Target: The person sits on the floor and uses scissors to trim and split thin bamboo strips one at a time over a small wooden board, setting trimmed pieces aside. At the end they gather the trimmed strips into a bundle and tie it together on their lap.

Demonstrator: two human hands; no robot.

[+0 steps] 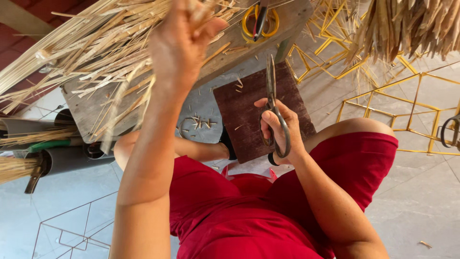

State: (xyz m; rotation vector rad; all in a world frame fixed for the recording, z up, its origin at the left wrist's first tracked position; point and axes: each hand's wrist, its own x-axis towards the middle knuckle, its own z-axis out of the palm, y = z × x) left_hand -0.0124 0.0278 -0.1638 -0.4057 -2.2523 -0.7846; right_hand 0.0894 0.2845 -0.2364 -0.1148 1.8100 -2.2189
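The left hand (pixel 179 41) is closed around a bunch of straw (pixel 86 52) over the desk (pixel 96 110). The right hand (pixel 280 129) holds big scissors (pixel 274 103), its grip tight through the handles, above a brown board (pixel 244 108).

Left hand (pixel 179 43) among pale bamboo strips (pixel 96 52), right hand (pixel 280 127) gripping dark metal scissors (pixel 274 103).

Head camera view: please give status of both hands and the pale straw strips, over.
Left hand gripping pale straw strips above grey wooden bench. Right hand holding dark metal scissors, blades closed, apart from the strips. Nothing between them.
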